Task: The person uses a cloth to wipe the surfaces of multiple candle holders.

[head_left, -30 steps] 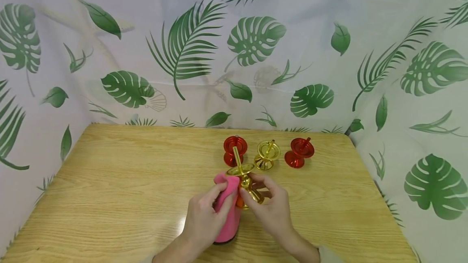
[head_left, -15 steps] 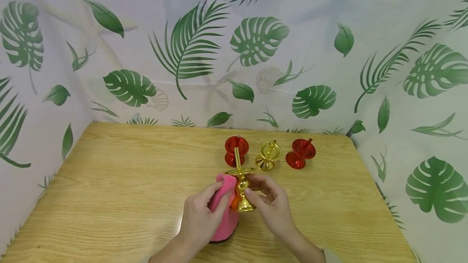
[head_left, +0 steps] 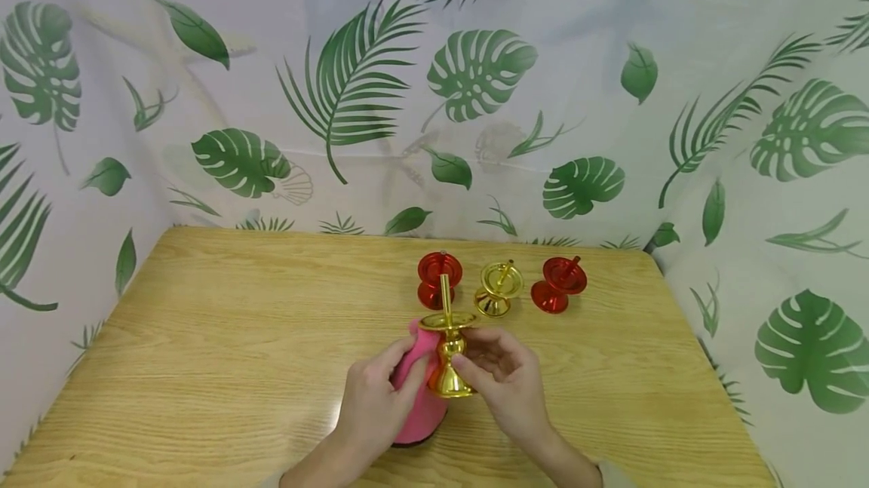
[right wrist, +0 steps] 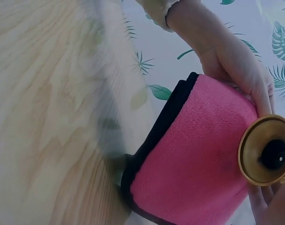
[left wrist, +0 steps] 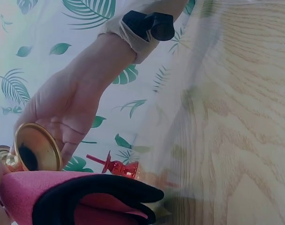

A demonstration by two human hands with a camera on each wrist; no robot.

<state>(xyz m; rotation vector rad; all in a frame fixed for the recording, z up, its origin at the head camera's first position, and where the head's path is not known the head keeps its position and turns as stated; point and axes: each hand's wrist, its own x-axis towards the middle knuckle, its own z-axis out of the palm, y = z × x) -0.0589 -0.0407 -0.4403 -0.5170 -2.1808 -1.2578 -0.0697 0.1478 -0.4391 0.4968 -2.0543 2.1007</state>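
A gold candle holder (head_left: 448, 382) with a tall spike stands nearly upright in the air, held between thumb and fingers of my right hand (head_left: 512, 382). My left hand (head_left: 373, 394) pinches a pink cloth (head_left: 424, 422) with a black edge against the holder's left side. In the right wrist view, the holder's hollow base (right wrist: 255, 154) faces the camera beside the hanging cloth (right wrist: 194, 154). The left wrist view shows the base (left wrist: 45, 152) above the folded cloth (left wrist: 20, 190). Some fingertips are hidden behind the holder and the cloth.
Farther back on the wooden table (head_left: 258, 322) stand a red candle holder (head_left: 437, 296), a smaller gold one (head_left: 492, 299) and another red one (head_left: 550, 298), in a row. Leaf-patterned fabric (head_left: 380, 194) hangs behind the table and along both sides.
The gold candle holder has gone from tilted to nearly upright in my right hand. The cloth has stayed in my left hand. The back row of candle holders stands as before.
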